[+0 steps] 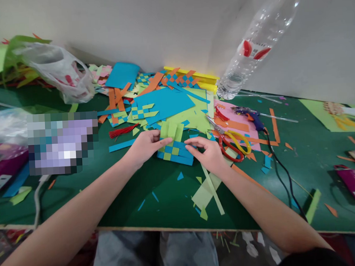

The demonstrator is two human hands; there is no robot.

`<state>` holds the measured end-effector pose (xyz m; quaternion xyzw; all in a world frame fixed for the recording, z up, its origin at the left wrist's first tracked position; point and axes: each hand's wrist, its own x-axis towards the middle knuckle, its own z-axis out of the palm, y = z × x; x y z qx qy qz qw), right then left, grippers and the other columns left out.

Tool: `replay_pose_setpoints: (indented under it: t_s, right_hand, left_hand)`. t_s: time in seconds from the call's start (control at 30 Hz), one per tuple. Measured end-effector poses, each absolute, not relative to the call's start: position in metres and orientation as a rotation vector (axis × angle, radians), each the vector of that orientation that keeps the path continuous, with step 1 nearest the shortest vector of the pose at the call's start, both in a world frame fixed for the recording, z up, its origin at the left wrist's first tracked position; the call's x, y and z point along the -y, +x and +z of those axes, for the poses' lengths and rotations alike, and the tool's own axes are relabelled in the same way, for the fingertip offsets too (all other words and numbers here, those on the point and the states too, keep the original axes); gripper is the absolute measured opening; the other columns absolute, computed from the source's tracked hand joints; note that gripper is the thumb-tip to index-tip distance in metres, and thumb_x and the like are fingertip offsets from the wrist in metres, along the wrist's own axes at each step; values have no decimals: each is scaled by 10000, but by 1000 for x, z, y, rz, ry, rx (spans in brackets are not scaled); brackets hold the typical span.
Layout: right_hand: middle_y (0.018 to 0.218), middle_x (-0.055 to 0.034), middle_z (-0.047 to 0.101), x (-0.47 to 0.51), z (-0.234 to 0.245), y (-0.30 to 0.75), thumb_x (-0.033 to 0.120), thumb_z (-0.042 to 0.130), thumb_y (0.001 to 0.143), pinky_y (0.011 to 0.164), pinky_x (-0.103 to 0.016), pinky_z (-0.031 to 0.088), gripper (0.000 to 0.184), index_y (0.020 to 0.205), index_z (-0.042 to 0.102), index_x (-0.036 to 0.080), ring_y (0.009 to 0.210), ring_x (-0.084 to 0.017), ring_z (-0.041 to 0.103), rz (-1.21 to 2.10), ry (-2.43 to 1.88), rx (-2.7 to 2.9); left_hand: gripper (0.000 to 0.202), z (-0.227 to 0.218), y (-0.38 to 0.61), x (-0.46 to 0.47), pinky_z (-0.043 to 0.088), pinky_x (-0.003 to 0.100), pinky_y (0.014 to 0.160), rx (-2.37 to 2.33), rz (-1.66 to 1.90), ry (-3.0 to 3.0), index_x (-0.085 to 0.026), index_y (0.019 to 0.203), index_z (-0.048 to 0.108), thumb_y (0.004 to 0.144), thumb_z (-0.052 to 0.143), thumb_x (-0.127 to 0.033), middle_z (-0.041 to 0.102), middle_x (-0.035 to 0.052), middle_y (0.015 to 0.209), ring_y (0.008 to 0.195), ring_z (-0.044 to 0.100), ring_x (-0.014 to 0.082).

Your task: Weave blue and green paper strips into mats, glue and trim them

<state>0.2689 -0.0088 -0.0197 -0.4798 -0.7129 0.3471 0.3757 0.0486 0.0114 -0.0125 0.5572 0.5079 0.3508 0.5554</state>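
Note:
Between my hands is a small woven paper piece point(175, 151), blue strips crossing light green ones in a checkered pattern. My left hand point(147, 146) pinches its green strips at the upper left, thumb on top. At the right side my right hand point(208, 151) has thumb and forefinger closed on the ends of the blue strips. Just right of that hand lie scissors point(231, 142) with red and yellow handles. Behind the weave, blue paper sheets point(164, 104) rest on light green paper point(198, 112). A red tassel point(124, 130) lies left of the weave.
A tall plastic bottle point(250, 53) stands at the back right. A glue gun point(255, 119) trails a black cord. White plastic bag point(64, 71) and a pixelated area point(65, 143) are on the left. Paper scraps lie around the green table point(124, 207).

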Motion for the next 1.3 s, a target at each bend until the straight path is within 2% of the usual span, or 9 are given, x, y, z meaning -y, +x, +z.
replay_pose_setpoints:
  t_s: [0.2, 0.5, 0.6, 0.73, 0.83, 0.93, 1.0, 1.13, 1.3]
  right_hand:
    - [746, -20, 707, 10, -16, 268, 386, 592, 861, 645, -278, 538, 198, 801, 635, 202, 701, -162, 685, 945, -1261, 1753]
    - [961, -68, 684, 11, -12, 268, 457, 642, 817, 665, -280, 544, 393, 1097, 569, 191, 775, -158, 654, 945, -1247, 1555]
    - [886, -43, 676, 14, -10, 267, 438, 661, 805, 615, -256, 515, 327, 1032, 630, 204, 768, -158, 638, 929, -1275, 1686]
    - [835, -18, 694, 15, -11, 266, 410, 671, 806, 608, -248, 492, 223, 915, 689, 216, 745, -148, 634, 1025, -1245, 1715]
    - [748, 1, 687, 14, -13, 266, 399, 680, 800, 567, -244, 466, 189, 815, 708, 213, 639, -123, 595, 1067, -1220, 1654]
    - [688, 12, 665, 13, -14, 267, 390, 697, 785, 541, -239, 448, 181, 773, 709, 210, 593, -111, 561, 1038, -1234, 1597]
    - [680, 14, 660, 12, -15, 266, 390, 705, 776, 541, -237, 455, 181, 764, 705, 210, 591, -110, 559, 1021, -1239, 1561]
    - [685, 6, 654, 11, -15, 265, 425, 693, 781, 557, -248, 480, 221, 749, 689, 207, 602, -118, 568, 1011, -1241, 1532]
    - [662, 10, 616, 12, -14, 265, 445, 675, 794, 543, -245, 466, 249, 746, 661, 201, 590, -114, 547, 992, -1229, 1534]
  left_hand:
    - [445, -16, 44, -13, 562, 390, 818, -1157, 756, 1321, -169, 1036, 697, 737, 723, -497, 747, 71, 933, 889, 700, 249]
    - [390, -10, 54, -7, 538, 324, 741, -1015, 588, 1430, -180, 1032, 682, 757, 701, -457, 731, 40, 890, 827, 688, 217]
    - [402, -5, 58, -6, 443, 243, 555, -1057, 474, 1618, -167, 1052, 671, 772, 681, -455, 660, -13, 664, 621, 620, 159]
    - [610, -2, 62, -2, 266, 219, 433, -1057, 333, 1728, -152, 1298, 545, 788, 656, -469, 505, -77, 504, 456, 463, 103]
    - [666, -3, 63, -1, 375, 216, 485, -1046, 348, 1689, -160, 1350, 499, 779, 668, -459, 628, -36, 634, 567, 569, 131]
    - [569, -5, 60, -2, 526, 279, 720, -1065, 516, 1567, -191, 1283, 564, 787, 665, -452, 720, 55, 984, 854, 666, 187]
    - [479, -5, 58, -4, 545, 324, 809, -1112, 624, 1482, -185, 1182, 632, 805, 641, -480, 720, 80, 1034, 917, 673, 203]
    - [390, -5, 56, -4, 565, 327, 769, -1184, 667, 1452, -168, 938, 714, 779, 659, -520, 739, 72, 877, 792, 684, 192]
    - [321, -3, 61, -2, 535, 268, 641, -1229, 587, 1558, -194, 858, 738, 752, 688, -492, 734, 42, 803, 696, 659, 169]
